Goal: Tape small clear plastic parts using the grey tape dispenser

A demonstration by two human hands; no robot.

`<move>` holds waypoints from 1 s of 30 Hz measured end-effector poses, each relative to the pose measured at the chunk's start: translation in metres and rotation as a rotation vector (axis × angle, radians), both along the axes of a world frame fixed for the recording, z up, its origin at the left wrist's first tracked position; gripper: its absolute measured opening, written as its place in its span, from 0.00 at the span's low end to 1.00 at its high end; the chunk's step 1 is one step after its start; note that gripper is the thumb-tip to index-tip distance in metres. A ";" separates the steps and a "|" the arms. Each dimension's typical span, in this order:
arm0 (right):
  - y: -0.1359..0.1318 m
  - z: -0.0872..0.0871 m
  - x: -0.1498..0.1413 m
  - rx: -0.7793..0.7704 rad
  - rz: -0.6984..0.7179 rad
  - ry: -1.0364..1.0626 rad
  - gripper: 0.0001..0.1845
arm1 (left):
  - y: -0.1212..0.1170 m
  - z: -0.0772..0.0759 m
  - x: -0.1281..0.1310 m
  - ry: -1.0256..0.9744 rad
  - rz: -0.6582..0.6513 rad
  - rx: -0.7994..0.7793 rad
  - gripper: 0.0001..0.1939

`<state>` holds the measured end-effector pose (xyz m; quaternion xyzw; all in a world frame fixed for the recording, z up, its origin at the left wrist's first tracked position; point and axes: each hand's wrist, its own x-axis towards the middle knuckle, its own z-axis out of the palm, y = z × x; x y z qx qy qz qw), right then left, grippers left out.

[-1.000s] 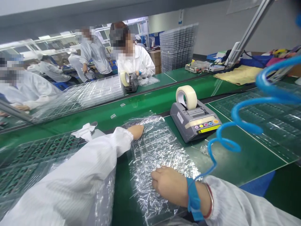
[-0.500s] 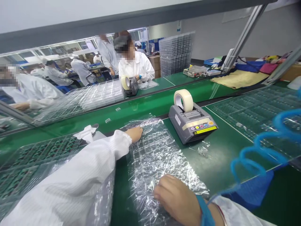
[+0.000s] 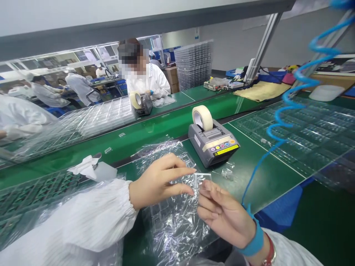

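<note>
From the head camera, the left hand (image 3: 158,183) is half-open, its fingertips at the edge of a small clear plastic piece (image 3: 202,181). The right hand (image 3: 224,214) seems to pinch that piece from below, above a film-wrapped blister tray (image 3: 172,218). An electric tape dispenser (image 3: 210,142) stands just beyond, with open green belt (image 3: 266,171) to its right.

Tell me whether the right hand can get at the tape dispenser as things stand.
Probably yes: the right hand is busy holding a small clear plastic piece with the left hand, but nothing else seems to stand between it and the tape dispenser just beyond.
</note>
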<state>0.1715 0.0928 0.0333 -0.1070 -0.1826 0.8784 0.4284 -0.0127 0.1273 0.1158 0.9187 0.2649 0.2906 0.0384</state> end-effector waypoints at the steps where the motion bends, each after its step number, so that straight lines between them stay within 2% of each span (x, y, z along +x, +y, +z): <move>1: -0.002 0.000 -0.001 -0.003 0.007 0.018 0.09 | 0.000 -0.001 0.001 -0.016 0.005 -0.008 0.17; 4: -0.003 -0.001 -0.001 0.038 0.010 -0.017 0.09 | 0.000 -0.002 0.005 -0.055 0.028 -0.038 0.16; 6: 0.003 -0.003 0.004 0.129 -0.052 -0.127 0.07 | -0.001 -0.002 0.006 -0.063 0.044 -0.060 0.15; 7: 0.008 -0.005 0.009 0.193 -0.144 -0.215 0.06 | -0.002 -0.003 0.006 -0.060 0.051 -0.069 0.15; 9: 0.026 -0.007 0.026 0.344 -0.455 -0.498 0.11 | -0.003 -0.005 0.005 -0.043 0.064 -0.081 0.15; 11: 0.047 -0.009 0.049 0.496 -0.833 -0.950 0.17 | -0.003 -0.007 0.002 -0.013 0.079 -0.099 0.14; 12: 0.057 -0.011 0.061 0.580 -0.891 -1.200 0.20 | -0.002 -0.008 0.000 0.005 0.086 -0.114 0.14; 14: 0.074 -0.013 0.081 0.754 -0.892 -1.542 0.23 | -0.001 -0.011 -0.002 0.037 0.090 -0.146 0.15; 16: 0.084 -0.016 0.092 0.881 -0.815 -1.818 0.24 | 0.001 -0.013 -0.004 0.060 0.096 -0.177 0.15; 20: 0.089 -0.013 0.098 1.005 -0.757 -2.262 0.24 | 0.005 -0.019 -0.002 0.091 0.110 -0.227 0.15; 22: 0.090 -0.009 0.101 1.063 -0.744 -2.320 0.24 | 0.007 -0.022 0.002 0.104 0.099 -0.249 0.14; 25: 0.090 -0.005 0.110 1.100 -0.708 -2.108 0.22 | 0.008 -0.026 0.009 0.120 0.084 -0.289 0.14; 28: 0.088 -0.012 0.114 0.902 -0.761 -1.790 0.21 | 0.007 -0.028 0.012 0.132 0.068 -0.303 0.15; 30: 0.087 -0.023 0.113 0.722 -0.727 -1.619 0.19 | 0.005 -0.029 0.012 0.149 0.065 -0.311 0.15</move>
